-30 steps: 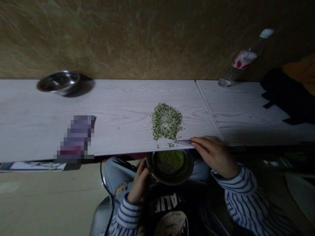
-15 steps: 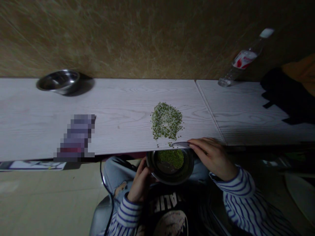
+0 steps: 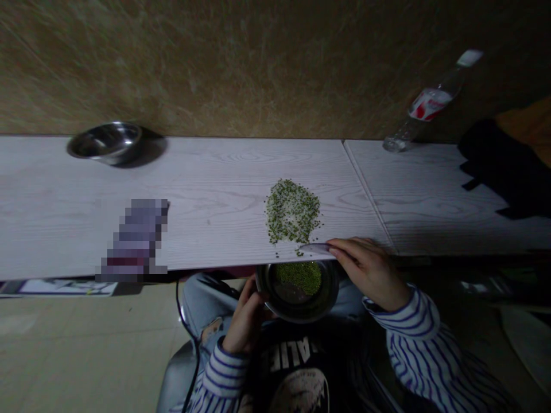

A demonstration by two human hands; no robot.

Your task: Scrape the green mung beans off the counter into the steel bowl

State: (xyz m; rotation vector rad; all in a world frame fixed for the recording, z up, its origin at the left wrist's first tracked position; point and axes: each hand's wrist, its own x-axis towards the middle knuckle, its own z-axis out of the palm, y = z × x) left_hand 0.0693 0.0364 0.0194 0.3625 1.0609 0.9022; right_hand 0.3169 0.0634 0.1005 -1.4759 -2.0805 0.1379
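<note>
My left hand point(image 3: 247, 321) is closed on the rim of a metal bowl point(image 3: 297, 312), held just below the table's front edge. Green mung beans point(image 3: 301, 276) lie inside that bowl. Between the thumb and fingers of my right hand point(image 3: 365, 267) is a thin, flat, greyish card-like piece point(image 3: 316, 248), whose exact kind I cannot make out. Its tip touches or hovers by a few beans near the edge, above the bowl. Just beyond it, a patch of mung beans mixed with white grains point(image 3: 293, 211) is spread on the table.
On the pale wood-grain table point(image 3: 215, 183), a second metal bowl point(image 3: 105, 143) stands at the back left. A blurred-out purple item point(image 3: 138, 238) lies at the front left. A clear bottle point(image 3: 426, 106) and a dark cloth item point(image 3: 503, 166) are on the right. A wall runs behind.
My right hand and the flat piece have shifted slightly up and to the left, away from the table edge. The left hand and bowl stay put.
</note>
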